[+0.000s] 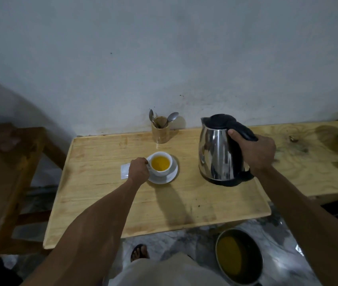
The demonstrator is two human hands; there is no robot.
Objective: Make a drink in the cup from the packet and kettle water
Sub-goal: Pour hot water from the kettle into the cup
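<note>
From the head view, a white cup (161, 163) full of yellow drink sits on a white saucer (171, 176) on the wooden surface (106, 195). The left hand (138, 169) is closed on the left side of the cup. A white packet (125, 171) lies flat just left of that hand, partly under it. The right hand (254, 150) is wrapped tight around the black handle of the shiny kettle (217, 149), which stands upright to the right of the cup. Behind the cup, a wooden holder (160, 133) has 2 spoons (173, 116) in it. A pot (239, 258) of yellow liquid sits on the floor.
</note>
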